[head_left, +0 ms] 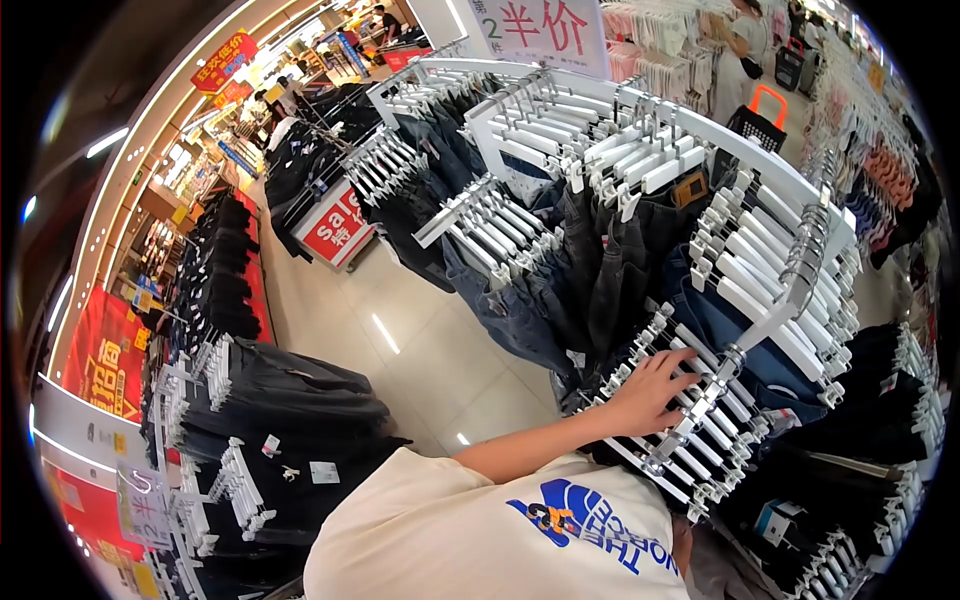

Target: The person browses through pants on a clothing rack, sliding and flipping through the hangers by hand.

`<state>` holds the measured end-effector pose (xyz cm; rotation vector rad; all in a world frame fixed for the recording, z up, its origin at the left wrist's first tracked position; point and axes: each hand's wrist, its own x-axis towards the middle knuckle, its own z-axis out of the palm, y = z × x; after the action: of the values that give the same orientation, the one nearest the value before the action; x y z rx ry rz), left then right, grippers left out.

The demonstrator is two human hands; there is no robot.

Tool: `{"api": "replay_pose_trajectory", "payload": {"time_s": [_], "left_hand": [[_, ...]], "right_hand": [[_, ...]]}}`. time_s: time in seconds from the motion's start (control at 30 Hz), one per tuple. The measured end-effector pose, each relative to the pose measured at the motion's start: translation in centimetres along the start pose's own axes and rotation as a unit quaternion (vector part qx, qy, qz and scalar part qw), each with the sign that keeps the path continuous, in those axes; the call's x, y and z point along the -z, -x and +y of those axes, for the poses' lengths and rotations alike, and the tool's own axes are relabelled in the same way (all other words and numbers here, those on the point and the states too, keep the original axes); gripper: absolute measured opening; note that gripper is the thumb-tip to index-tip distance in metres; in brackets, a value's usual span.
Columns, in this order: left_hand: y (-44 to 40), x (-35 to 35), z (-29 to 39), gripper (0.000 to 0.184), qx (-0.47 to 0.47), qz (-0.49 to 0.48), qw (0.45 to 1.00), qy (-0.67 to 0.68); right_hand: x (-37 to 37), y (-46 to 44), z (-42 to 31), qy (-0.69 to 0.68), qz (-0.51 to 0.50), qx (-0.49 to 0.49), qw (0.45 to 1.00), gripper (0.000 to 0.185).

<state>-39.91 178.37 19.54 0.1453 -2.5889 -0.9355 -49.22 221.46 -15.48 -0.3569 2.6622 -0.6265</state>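
Note:
My left hand (655, 392) reaches across from the left and lies over a row of white clip hangers (712, 458) on a metal rail arm (715, 385). Its fingers are spread and touch the hangers near the rail; no hanger is plainly gripped. Dark trousers and blue jeans (700, 305) hang from the hangers around it. A sliver of skin, apparently my right arm (683, 545), shows beside my cream printed shirt (490, 530); my right hand is hidden.
Black trousers hang on a rack (290, 400) at left, across a tiled aisle (400, 340). Jeans (500, 310) hang ahead under a price sign (545, 35). A red sale sign (335, 228) stands farther off. A person (740, 45) and a black basket (755, 128) are at the back right.

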Motion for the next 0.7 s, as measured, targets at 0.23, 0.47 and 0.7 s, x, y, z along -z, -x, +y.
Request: {"api": "replay_pose_trajectory", "payload": {"time_s": [0.23,0.47,0.7], "left_hand": [[0.1,-0.5,0.1,0.067,0.012,0.026,0.999,-0.024],[0.3,-0.9,-0.3,0.075,0.009,0.036,0.999,-0.028],[0.3,-0.7,-1.2,0.073,-0.011,0.045,0.998,-0.032]], "right_hand": [[0.1,-0.2,-0.5,-0.028,0.01,-0.008,1.0,0.044],[-1.1,-3.8,2.5,-0.457,0.02,-0.011,0.889,0.044],[9.4,-0.5,-9.6,-0.692,0.155,-0.152,0.688,0.05]]}}
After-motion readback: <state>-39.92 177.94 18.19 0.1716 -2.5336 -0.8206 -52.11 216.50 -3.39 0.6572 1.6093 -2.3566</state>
